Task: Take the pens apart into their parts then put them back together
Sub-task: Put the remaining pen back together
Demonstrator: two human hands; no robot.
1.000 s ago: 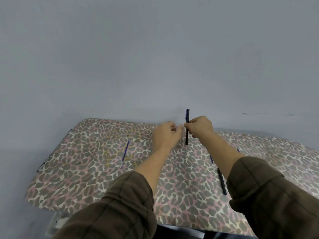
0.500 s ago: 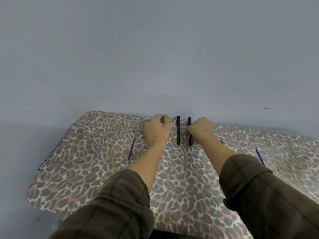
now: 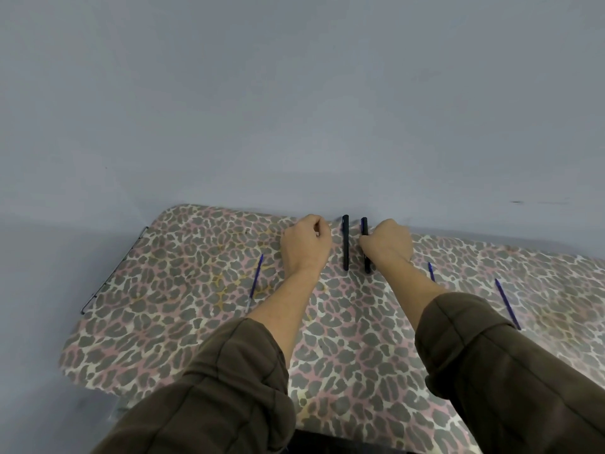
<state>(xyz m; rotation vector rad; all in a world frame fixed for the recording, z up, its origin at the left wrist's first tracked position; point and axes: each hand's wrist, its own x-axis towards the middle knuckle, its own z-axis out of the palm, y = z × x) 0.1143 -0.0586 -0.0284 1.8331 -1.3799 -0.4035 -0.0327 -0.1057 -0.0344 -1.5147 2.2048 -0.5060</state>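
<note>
Head view. The worktop (image 3: 170,290), under a leopard-print cover, carries the pen parts.

1. The first black barrel (image 3: 345,244) lies free on the cover between the two hands, pointing away from the person.
2. The second black barrel (image 3: 364,224) lies parallel to it, just to its right. The right hand (image 3: 388,242) has its fingers curled over the middle of this barrel and grips it, with both ends showing.
3. The left hand (image 3: 306,244) is closed into a loose fist just left of the first barrel and does not touch it. Whether it encloses a small part cannot be determined.
4. Three thin refills lie apart from the barrels: the left blue refill (image 3: 255,281), the middle blue refill (image 3: 431,271) partly hidden by the right forearm, and the right blue refill (image 3: 506,303).

Status, as a judgement: with the refills out of the barrels, disassembly appears largely done. No refill is yet back in a barrel, so reassembly remains. No caps or tips can be made out.
</note>
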